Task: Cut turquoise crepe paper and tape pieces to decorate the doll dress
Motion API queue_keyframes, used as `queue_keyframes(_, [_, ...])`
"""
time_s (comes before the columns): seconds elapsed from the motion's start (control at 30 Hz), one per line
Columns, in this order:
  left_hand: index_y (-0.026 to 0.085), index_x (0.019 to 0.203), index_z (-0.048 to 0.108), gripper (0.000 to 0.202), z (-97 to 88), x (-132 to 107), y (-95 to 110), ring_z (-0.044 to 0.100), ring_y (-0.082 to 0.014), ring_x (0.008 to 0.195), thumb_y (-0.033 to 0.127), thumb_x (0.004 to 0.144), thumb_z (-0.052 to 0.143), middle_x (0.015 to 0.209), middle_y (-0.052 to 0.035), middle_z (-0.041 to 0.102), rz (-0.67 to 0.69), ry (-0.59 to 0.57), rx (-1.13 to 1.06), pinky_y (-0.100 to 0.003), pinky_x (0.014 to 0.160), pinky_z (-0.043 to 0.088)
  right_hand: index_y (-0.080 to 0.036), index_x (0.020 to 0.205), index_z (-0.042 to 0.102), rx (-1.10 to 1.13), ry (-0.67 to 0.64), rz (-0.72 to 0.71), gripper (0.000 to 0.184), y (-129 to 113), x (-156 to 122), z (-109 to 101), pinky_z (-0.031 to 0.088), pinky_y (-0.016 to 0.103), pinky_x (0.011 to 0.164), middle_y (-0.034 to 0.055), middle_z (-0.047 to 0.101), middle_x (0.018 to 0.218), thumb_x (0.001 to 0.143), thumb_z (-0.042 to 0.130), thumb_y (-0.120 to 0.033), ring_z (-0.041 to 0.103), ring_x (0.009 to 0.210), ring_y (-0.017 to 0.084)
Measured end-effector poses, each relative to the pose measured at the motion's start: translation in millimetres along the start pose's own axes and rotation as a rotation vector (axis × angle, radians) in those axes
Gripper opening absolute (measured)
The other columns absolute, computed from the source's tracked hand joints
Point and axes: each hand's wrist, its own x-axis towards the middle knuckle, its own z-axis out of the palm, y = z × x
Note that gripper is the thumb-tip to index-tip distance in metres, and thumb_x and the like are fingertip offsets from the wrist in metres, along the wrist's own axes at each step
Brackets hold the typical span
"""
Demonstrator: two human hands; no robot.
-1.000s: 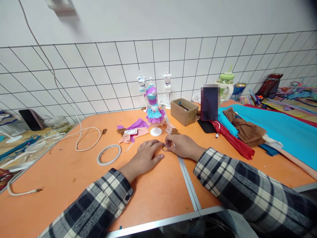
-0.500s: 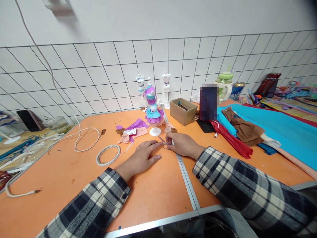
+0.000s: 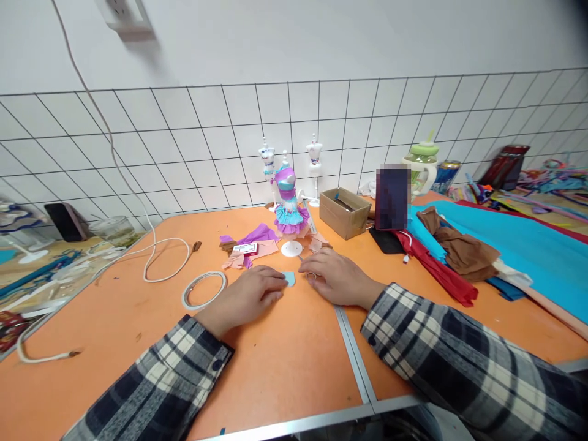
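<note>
My left hand (image 3: 250,295) rests palm down on the orange table (image 3: 275,367). Its fingers are stretched out, and their tips touch the left edge of a small light-blue piece (image 3: 290,278); the thumb is apart. To the right, my right hand (image 3: 340,278) bends over a small pair of scissors (image 3: 312,275). One ring shows under the fingers and a bit of blade pokes out ahead of them; the rest is covered. Just beyond both hands stands a small dress form (image 3: 286,190) in a purple and blue ruffled dress.
A tape roll (image 3: 185,294) lies left of my left hand. Purple and peach scraps (image 3: 260,234) with a small box (image 3: 245,248) sit behind it. Right are a cardboard box (image 3: 351,220), a phone-like screen (image 3: 392,199), red cloth (image 3: 441,275), brown cloth (image 3: 473,245) and blue sheeting (image 3: 519,236).
My left hand has drawn back to the left, and the light-blue piece now shows beside its fingertips. My right hand has lowered and flattened over the scissors. The view has shifted slightly.
</note>
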Motion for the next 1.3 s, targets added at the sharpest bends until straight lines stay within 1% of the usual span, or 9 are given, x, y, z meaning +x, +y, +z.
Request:
queue_keyframes(0.07, [0.027,0.115,0.07,0.029,0.4,2,4,0.061,-0.0215,0.111,0.029,0.096,0.048,0.118,-0.0052,0.071,0.059,-0.028,-0.026,-0.038,0.099,0.046,-0.022,0.121,0.064,0.017,-0.067,-0.082,0.037,-3,0,2,0.039,0.037,0.099,0.0057,0.064,0.127,0.088,0.049,-0.012,0.051,0.115,0.022])
queue_keyframes(0.13, [0.029,0.118,0.069,0.031,-0.3,3,4,0.06,-0.0217,0.112,0.03,0.097,0.046,0.119,-0.0032,0.071,0.079,-0.032,-0.022,-0.04,0.101,0.045,-0.022,0.121,0.065,0.01,-0.145,-0.125,0.039,-6,-1,3,0.04,0.037,0.096,0.0049,0.066,0.125,0.088,0.046,-0.01,0.053,0.11,0.021])
queue_keyframes(0.37, [0.031,0.112,0.073,0.032,-2.9,-1,-3,0.061,-0.0235,0.111,0.032,0.097,0.045,0.115,-0.0021,0.074,0.063,-0.024,0.033,-0.044,0.1,0.045,-0.02,0.09,0.073,-0.094,-0.23,-0.065,0.024,-13,-1,-4,0.041,0.033,0.076,0.0056,0.072,0.088,0.088,0.049,-0.019,0.058,0.086,0.021])
queue_keyframes(0.57, [0.029,0.113,0.072,0.033,-4.8,0,-1,0.06,-0.0232,0.112,0.03,0.097,0.043,0.116,-0.0018,0.073,0.09,-0.059,0.026,-0.043,0.101,0.045,-0.021,0.116,0.067,-0.009,-0.149,-0.133,0.033,-12,-1,0,0.04,0.034,0.091,0.0056,0.069,0.114,0.089,0.05,-0.018,0.055,0.104,0.021])
queue_keyframes(0.7, [0.029,0.109,0.073,0.033,-7.1,2,1,0.061,-0.0231,0.11,0.028,0.097,0.042,0.113,-0.0026,0.074,0.103,-0.038,0.034,-0.042,0.098,0.046,-0.024,0.107,0.072,-0.041,-0.218,-0.16,0.029,-13,-2,3,0.04,0.036,0.09,0.0036,0.071,0.106,0.094,0.046,-0.02,0.056,0.1,0.02])
queue_keyframes(0.9, [0.022,0.096,0.075,0.028,-3.0,5,18,0.065,-0.0221,0.088,0.028,0.094,0.048,0.094,-0.0071,0.074,-0.137,0.156,0.046,-0.037,0.082,0.05,-0.023,0.103,0.073,-0.084,-0.229,-0.122,0.027,-18,-3,1,0.042,0.033,0.08,0.0062,0.069,0.103,0.094,0.049,-0.024,0.058,0.097,0.02])
queue_keyframes(1.03, [0.024,0.087,0.075,0.019,8.7,8,29,0.065,-0.0194,0.081,0.028,0.089,0.056,0.089,-0.0031,0.073,-0.198,0.093,-0.046,-0.032,0.073,0.049,-0.024,0.107,0.072,-0.057,-0.245,-0.091,0.027,-19,-3,2,0.043,0.032,0.079,0.0052,0.069,0.105,0.094,0.048,-0.026,0.061,0.098,0.02])
queue_keyframes(1.17, [0.026,0.086,0.075,0.021,13.6,9,31,0.064,-0.0235,0.09,0.029,0.09,0.055,0.093,-0.0025,0.074,-0.142,0.06,0.071,-0.045,0.092,0.041,-0.024,0.105,0.072,-0.048,-0.253,-0.054,0.027,-18,-2,2,0.044,0.032,0.077,0.0032,0.07,0.107,0.093,0.048,-0.026,0.063,0.098,0.021])
queue_keyframes(1.3, [0.028,0.08,0.075,0.021,1.9,4,26,0.062,-0.0278,0.095,0.024,0.087,0.056,0.095,-0.0027,0.073,-0.176,0.107,0.162,-0.061,0.102,0.027,-0.023,0.099,0.072,-0.028,-0.254,0.019,0.024,-18,0,2,0.045,0.03,0.076,0.0026,0.071,0.105,0.092,0.049,-0.024,0.065,0.097,0.02])
